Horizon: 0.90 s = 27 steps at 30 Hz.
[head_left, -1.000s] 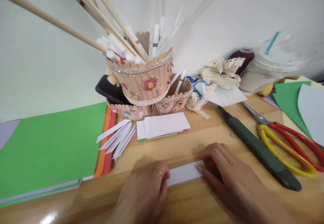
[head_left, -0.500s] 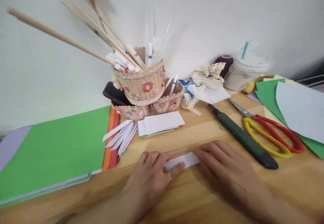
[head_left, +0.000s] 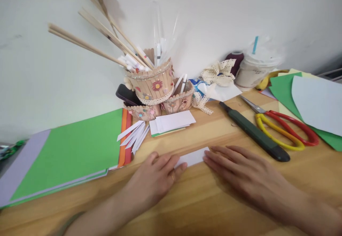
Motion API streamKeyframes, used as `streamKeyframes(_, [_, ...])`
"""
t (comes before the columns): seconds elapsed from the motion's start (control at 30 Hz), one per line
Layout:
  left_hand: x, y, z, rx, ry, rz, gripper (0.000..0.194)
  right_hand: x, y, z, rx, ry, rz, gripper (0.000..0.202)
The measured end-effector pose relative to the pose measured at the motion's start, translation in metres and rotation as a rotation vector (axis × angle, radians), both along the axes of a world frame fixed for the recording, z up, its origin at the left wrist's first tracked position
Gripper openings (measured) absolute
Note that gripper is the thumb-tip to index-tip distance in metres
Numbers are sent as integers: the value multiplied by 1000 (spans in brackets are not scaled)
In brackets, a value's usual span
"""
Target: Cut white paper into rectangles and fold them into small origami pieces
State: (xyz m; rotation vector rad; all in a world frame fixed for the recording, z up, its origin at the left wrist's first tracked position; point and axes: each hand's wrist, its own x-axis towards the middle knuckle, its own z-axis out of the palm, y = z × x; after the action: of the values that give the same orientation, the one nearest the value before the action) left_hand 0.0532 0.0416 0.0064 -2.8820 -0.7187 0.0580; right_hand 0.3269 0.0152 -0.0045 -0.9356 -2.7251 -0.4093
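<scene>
A small white paper strip (head_left: 194,157) lies on the wooden table between my two hands. My left hand (head_left: 157,173) is closed on the strip's left end, fingers on top and the thumb, with a ring close by, along the near edge. My right hand (head_left: 237,168) lies stretched out and flat, its fingertips touching the strip's right end. Beyond it sits a small stack of white paper pieces (head_left: 175,121) with green and yellow edges beneath. To the left of that stack, several narrow white paper strips (head_left: 135,136) are fanned out.
Decorated craft-stick holders (head_left: 152,84) with pens and long sticks stand against the wall. A dark green cutter-like tool (head_left: 251,132) and scissors (head_left: 283,122) lie at right, before a lidded cup (head_left: 253,68) and paper sheets (head_left: 317,100). Green paper (head_left: 77,150) covers the left side.
The view has shifted slightly. My right hand's fingers have flattened and slid back from the strip, so more of its right end shows. My left hand stays at the left end.
</scene>
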Motion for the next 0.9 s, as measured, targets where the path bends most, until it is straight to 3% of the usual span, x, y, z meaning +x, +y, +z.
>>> streamKeyframes(0.17, [-19, -2, 7, -24, -68, -38, 33, 5, 3, 2, -67, 17, 31, 43])
streamKeyframes(0.5, [-29, -5, 0, 0, -72, 4, 38, 12, 2, 1, -54, 31, 11, 42])
streamKeyframes(0.77, [-29, -6, 1, -5, -127, -23, 41, 1, 4, 11, 5, -7, 40, 35])
streamKeyframes(0.9, [-27, -8, -1, 14, -95, -9, 43, -21, -7, 9, 47, -17, 16, 45])
